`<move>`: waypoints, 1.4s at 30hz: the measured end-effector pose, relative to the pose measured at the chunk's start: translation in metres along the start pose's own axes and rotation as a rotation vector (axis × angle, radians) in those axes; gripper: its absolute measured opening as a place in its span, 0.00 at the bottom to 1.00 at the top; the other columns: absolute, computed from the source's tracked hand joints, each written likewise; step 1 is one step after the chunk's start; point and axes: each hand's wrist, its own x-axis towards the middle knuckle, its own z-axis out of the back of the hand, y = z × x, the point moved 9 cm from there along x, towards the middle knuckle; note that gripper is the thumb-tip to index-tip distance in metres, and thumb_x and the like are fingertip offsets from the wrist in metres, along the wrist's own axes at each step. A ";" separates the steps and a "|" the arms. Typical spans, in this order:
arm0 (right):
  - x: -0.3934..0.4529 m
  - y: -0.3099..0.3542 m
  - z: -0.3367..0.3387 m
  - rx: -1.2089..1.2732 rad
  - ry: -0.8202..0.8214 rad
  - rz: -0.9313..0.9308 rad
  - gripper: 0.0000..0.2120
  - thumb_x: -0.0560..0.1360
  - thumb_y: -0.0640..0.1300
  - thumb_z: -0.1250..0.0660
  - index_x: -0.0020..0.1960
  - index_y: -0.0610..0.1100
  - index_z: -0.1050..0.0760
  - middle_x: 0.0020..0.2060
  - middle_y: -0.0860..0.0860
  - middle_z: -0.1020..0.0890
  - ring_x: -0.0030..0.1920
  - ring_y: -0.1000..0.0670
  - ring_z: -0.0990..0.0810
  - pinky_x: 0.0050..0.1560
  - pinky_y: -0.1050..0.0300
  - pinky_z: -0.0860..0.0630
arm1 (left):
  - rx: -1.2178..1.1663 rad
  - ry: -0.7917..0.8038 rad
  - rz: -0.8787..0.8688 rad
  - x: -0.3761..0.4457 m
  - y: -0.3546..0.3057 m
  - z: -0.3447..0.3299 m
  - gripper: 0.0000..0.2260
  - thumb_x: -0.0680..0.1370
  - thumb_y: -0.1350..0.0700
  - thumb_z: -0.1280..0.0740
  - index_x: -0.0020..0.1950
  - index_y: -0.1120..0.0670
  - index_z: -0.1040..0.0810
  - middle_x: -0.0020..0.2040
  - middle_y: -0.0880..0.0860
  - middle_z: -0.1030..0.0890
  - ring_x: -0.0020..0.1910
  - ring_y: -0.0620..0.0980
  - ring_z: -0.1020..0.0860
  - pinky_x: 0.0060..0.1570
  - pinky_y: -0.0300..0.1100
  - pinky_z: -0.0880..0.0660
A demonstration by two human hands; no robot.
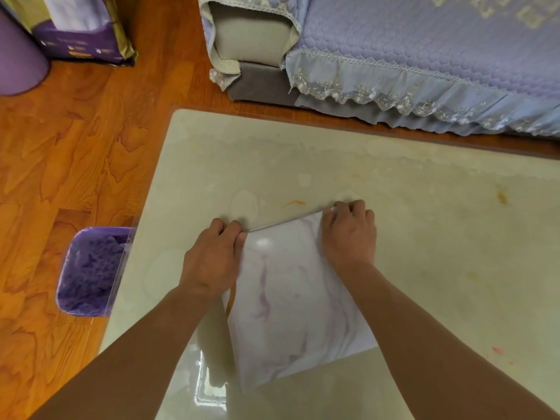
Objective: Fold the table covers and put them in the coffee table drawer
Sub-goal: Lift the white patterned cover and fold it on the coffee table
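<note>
Head view: folded cover (291, 301), white w/ purple marbling, lies on the glossy beige surface (424, 237), near its front-left part. Left hand (212, 262) at cover's far-left corner, fingers (225, 227) curled, pinching the far edge. Right hand (348, 234) at far-right corner, fingers curled over that edge, gripping it. Both forearms reach in from the bottom. Purple bin (91, 271) on wood floor (75, 147) left of surface. Sofa (424, 56) w/ lilac quilted, lace-trimmed throw beyond.

Folded cover (291, 301) lies on table (424, 237); bin (91, 271) left of table.
</note>
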 end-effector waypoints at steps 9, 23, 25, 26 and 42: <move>0.020 -0.014 -0.009 0.407 0.416 -0.299 0.20 0.79 0.54 0.38 0.63 0.42 0.25 0.59 0.46 0.21 0.56 0.43 0.21 0.50 0.55 0.27 | -0.173 -0.051 0.015 -0.004 0.005 0.003 0.12 0.84 0.45 0.47 0.55 0.48 0.26 0.52 0.46 0.26 0.50 0.50 0.26 0.45 0.47 0.26; 0.003 -0.031 -0.004 0.286 0.284 -0.377 0.19 0.82 0.54 0.39 0.63 0.39 0.25 0.59 0.41 0.20 0.62 0.39 0.23 0.56 0.50 0.28 | -0.502 0.047 0.030 -0.010 0.020 0.002 0.20 0.84 0.42 0.47 0.69 0.49 0.26 0.64 0.46 0.24 0.63 0.46 0.27 0.68 0.44 0.32; 0.002 -0.030 -0.001 0.225 0.263 -0.337 0.19 0.83 0.53 0.40 0.62 0.38 0.27 0.59 0.40 0.20 0.61 0.38 0.23 0.54 0.50 0.29 | -0.406 0.037 -0.027 -0.009 0.019 0.001 0.16 0.86 0.46 0.45 0.68 0.50 0.25 0.61 0.47 0.24 0.61 0.47 0.26 0.63 0.43 0.31; 0.001 -0.030 0.000 0.199 0.256 -0.307 0.19 0.83 0.53 0.41 0.62 0.38 0.28 0.58 0.40 0.21 0.60 0.37 0.23 0.52 0.50 0.30 | -0.360 0.033 -0.050 -0.008 0.017 0.001 0.15 0.85 0.48 0.45 0.66 0.51 0.25 0.58 0.48 0.24 0.59 0.48 0.26 0.60 0.42 0.31; -0.006 -0.012 -0.005 -0.119 -0.038 -0.065 0.13 0.84 0.48 0.46 0.60 0.39 0.32 0.56 0.39 0.30 0.55 0.37 0.29 0.37 0.49 0.33 | 0.158 -0.285 -0.150 -0.059 -0.076 0.012 0.21 0.82 0.51 0.39 0.74 0.57 0.28 0.73 0.64 0.30 0.73 0.67 0.34 0.74 0.62 0.40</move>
